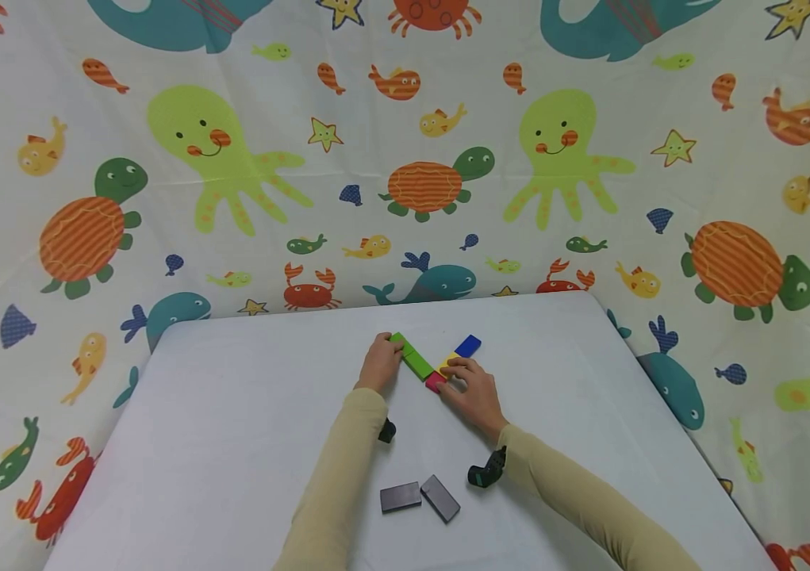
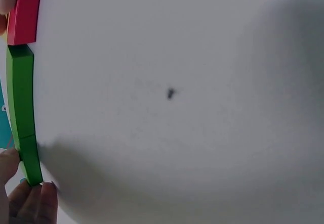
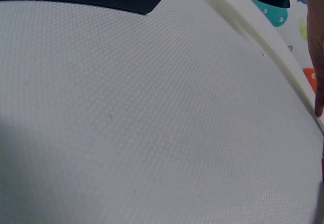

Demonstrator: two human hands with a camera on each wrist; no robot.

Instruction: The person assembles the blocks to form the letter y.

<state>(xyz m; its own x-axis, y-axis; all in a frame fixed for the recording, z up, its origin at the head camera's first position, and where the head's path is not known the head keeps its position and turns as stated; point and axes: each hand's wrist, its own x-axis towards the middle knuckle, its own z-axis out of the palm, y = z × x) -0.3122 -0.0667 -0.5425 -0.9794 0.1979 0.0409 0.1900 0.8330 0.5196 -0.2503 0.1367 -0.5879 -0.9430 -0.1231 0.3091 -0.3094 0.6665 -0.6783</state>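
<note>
My left hand [image 1: 380,361] pinches the far end of a row of two green blocks [image 1: 416,363]. In the left wrist view, its thumb lies along the side of the shorter green block [image 2: 31,158] and its fingertips meet the end. The longer green block [image 2: 21,92] runs on to a red block [image 2: 25,19]. My right hand [image 1: 476,396] bends over the corner, thumb and finger at the red block [image 1: 435,382]. A yellow block [image 1: 450,362], partly hidden by these fingers, and a blue block [image 1: 468,346] slant away, giving a V shape.
Two dark grey blocks [image 1: 401,497] lie close together on the white table [image 1: 233,444], nearer me. Behind and around the table hangs a cloth [image 1: 355,159] printed with sea animals. Each wrist carries a black camera [image 1: 488,468].
</note>
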